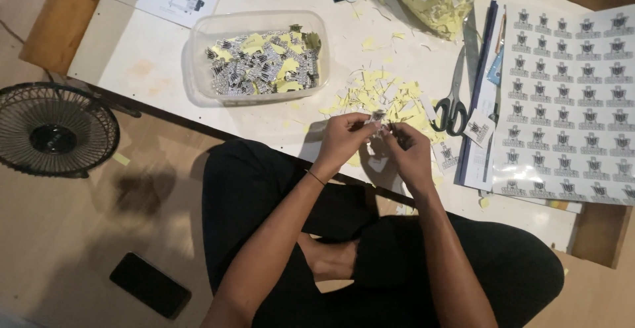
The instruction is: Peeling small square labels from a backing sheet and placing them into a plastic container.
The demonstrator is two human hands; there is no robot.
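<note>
Beyond both hands, a low white counter [152, 57] is spread over a wooden floor [59, 235], on which the person is seated cross-legged. To the right of the right hand [411, 151], a sticker sheet [575, 103] printed with rows of small emblems is laid flat, seemingly so that rows stay within reach. Up and to the left of the left hand [340, 136], a clear tub [258, 57] is filled with cut stickers and yellow scraps. A fan [53, 129] is stood far to the left, on the floor. Just beyond the hands, a heap of yellow backing scraps [380, 96] is scattered. Scissors [452, 100] are laid beside the right hand, handles toward it. A phone [150, 285] is left on the floor, down and to the left. Both hands are brought together above the counter's edge, fingertips pinched on one small sticker [379, 122], apparently being peeled from its backing.
</note>
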